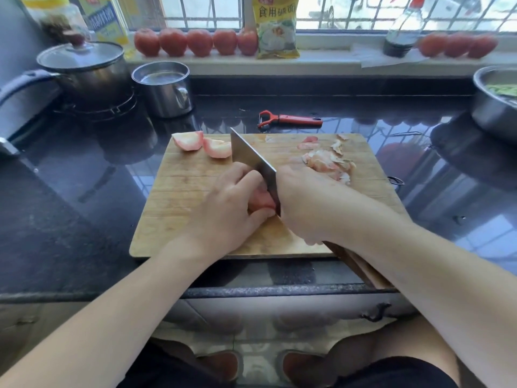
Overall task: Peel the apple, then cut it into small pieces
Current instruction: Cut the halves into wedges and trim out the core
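Note:
On the wooden cutting board, my left hand holds down a peeled apple piece with curled fingers. My right hand grips the handle of a cleaver, whose blade stands on edge against the piece, right beside my left fingers. Two peeled apple wedges lie at the board's far left corner. A heap of apple peel sits at the far right of the board. The red peeler lies on the black counter behind the board.
A lidded pot and a steel mug stand at the back left. A steel bowl is at the right edge. Tomatoes, a yellow packet and a dark bottle line the windowsill.

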`<action>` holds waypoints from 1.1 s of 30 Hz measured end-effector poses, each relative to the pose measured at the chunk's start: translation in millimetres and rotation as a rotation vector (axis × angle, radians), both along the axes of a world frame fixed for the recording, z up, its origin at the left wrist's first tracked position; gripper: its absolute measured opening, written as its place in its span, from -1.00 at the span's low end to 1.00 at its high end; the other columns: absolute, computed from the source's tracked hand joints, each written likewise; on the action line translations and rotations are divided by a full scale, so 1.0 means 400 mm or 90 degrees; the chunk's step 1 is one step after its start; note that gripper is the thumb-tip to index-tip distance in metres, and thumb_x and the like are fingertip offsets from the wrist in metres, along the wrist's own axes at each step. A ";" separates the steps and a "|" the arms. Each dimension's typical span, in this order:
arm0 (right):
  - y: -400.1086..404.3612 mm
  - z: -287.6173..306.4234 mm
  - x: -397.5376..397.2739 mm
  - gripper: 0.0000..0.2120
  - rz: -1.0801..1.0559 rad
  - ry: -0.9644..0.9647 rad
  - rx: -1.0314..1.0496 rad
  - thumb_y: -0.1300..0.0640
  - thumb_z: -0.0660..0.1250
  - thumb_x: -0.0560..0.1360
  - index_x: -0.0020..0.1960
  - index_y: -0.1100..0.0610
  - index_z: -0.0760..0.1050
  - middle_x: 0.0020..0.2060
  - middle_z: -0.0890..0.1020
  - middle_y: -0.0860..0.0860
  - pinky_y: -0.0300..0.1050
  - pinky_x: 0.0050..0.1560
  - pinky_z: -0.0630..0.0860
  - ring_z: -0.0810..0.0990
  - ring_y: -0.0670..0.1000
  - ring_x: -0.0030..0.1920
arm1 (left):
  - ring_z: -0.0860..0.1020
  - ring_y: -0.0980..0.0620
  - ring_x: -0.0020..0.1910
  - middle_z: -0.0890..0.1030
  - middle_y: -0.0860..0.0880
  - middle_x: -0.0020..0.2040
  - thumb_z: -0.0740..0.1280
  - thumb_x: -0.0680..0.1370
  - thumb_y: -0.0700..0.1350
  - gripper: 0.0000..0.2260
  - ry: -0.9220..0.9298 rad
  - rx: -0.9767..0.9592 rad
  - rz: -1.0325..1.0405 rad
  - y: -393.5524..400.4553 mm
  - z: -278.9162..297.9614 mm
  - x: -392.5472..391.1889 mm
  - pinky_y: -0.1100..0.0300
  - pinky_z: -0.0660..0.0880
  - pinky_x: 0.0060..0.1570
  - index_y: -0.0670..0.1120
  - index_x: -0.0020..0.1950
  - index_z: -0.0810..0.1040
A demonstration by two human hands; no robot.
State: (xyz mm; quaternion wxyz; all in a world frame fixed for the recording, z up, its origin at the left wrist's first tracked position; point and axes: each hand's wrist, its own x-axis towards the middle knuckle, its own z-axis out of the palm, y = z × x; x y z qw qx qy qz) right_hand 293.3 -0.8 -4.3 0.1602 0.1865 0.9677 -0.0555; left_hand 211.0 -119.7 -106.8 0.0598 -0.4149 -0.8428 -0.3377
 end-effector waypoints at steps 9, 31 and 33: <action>0.070 -0.037 0.019 -0.58 -0.057 0.031 -0.047 0.23 0.39 0.53 0.30 0.09 0.30 -0.03 0.50 0.10 0.08 -0.19 0.68 0.60 0.17 -0.12 | 0.41 0.04 0.11 0.39 0.06 0.13 0.48 0.45 0.00 -0.71 0.047 -0.030 0.011 0.011 0.014 0.016 -0.01 0.54 -0.04 0.03 0.10 0.47; 0.214 -0.048 0.066 -0.87 -0.156 0.294 -0.463 0.14 0.19 0.62 0.11 -0.03 0.46 -0.53 0.57 0.20 -0.02 -0.32 0.46 0.47 0.11 -0.53 | 0.44 0.22 0.14 0.44 0.09 0.20 0.55 0.48 -0.17 -0.78 -0.054 -0.024 0.126 -0.181 0.016 -0.108 0.34 0.39 0.24 -0.02 -0.08 0.52; 0.224 -0.049 0.081 -0.88 -0.166 0.301 -0.469 0.13 0.19 0.62 0.10 -0.02 0.47 -0.52 0.58 0.21 -0.03 -0.32 0.45 0.47 0.12 -0.52 | 0.45 0.13 0.19 0.42 0.11 0.22 0.53 0.48 -0.15 -0.76 -0.078 -0.069 0.123 -0.186 0.037 -0.117 0.14 0.43 0.23 0.02 -0.02 0.49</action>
